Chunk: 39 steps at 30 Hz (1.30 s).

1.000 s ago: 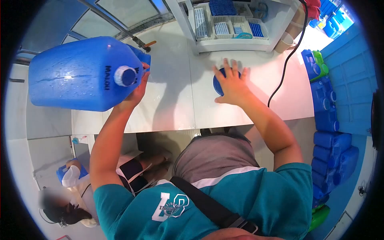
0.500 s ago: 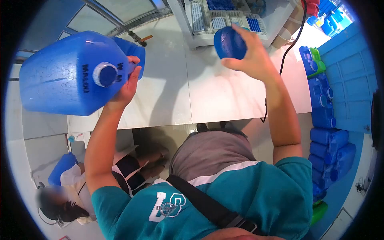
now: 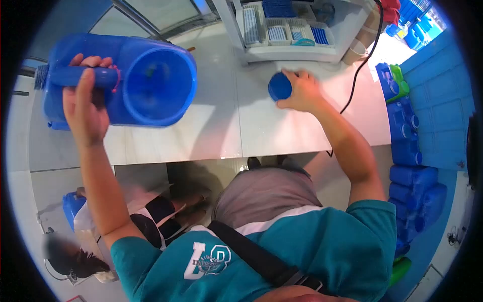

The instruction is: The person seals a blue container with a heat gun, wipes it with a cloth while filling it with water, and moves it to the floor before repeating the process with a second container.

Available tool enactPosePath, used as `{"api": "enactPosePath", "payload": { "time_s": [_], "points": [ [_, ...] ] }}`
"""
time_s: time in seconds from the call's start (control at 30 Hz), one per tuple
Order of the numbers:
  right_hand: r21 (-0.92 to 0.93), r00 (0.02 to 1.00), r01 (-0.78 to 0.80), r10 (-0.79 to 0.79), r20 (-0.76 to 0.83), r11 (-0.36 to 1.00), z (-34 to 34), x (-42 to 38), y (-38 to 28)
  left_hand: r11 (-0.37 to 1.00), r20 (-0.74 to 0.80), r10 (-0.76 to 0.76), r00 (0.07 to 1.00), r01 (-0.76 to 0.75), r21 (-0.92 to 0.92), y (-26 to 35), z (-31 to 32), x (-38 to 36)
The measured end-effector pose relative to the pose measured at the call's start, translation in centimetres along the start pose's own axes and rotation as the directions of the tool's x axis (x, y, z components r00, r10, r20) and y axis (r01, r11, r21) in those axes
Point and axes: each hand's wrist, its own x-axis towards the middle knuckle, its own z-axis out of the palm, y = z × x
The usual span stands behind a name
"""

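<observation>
My left hand (image 3: 86, 108) is wrapped around the handle of a large blue water jug (image 3: 121, 50), holding it up over the left of the counter. The jug lies sideways, its wide round mouth uncovered and facing up toward me, so the inside shows. A pink tie circles one end of the handle. At the counter's middle, my right hand (image 3: 304, 93) has its thumb and fingers around the right edge of a round blue lid (image 3: 279, 87), low over the white surface.
A white organizer (image 3: 289, 53) with small baskets stands at the back of the white counter (image 3: 282, 131). A black cable (image 3: 358, 75) runs along its right. Several blue jugs (image 3: 415, 186) are stacked at the right wall. Another person (image 3: 90, 251) sits below left.
My left hand has turned the jug, bringing its wide mouth into view and its small capped spout out of sight. My right hand has lowered the lid toward the counter.
</observation>
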Motion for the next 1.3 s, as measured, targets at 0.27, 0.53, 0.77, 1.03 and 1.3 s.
{"api": "enactPosePath", "payload": {
  "time_s": [0.27,0.53,0.77,1.03,1.3],
  "points": [
    [0.670,0.980,0.191,-0.173,-0.095,0.717,-4.4,1.3,-1.8,0.866,-0.046,-0.498,0.866,0.495,-0.068,-2.6,-8.7,10.7],
    [0.931,0.943,-0.151,-0.331,0.034,-0.332,-1.0,-1.2,-3.3,0.585,-0.051,0.391,0.919,-0.205,0.784,6.0,-2.7,5.4],
    [0.862,0.913,-0.194,-0.407,-0.016,-0.468,-3.3,-4.2,-7.5,0.581,0.543,0.208,0.814,-0.549,0.601,-4.4,14.9,-7.2],
    [0.875,0.864,-0.271,-0.502,0.038,-0.401,-4.0,-5.2,-6.6,0.611,0.452,0.228,0.862,-0.488,0.623,-7.0,17.3,-8.5],
    [0.948,0.867,-0.254,-0.480,0.135,-0.191,-2.2,-5.0,-3.9,0.780,0.411,0.293,0.863,-0.464,0.419,-11.8,18.8,-9.4]
  ]
}}
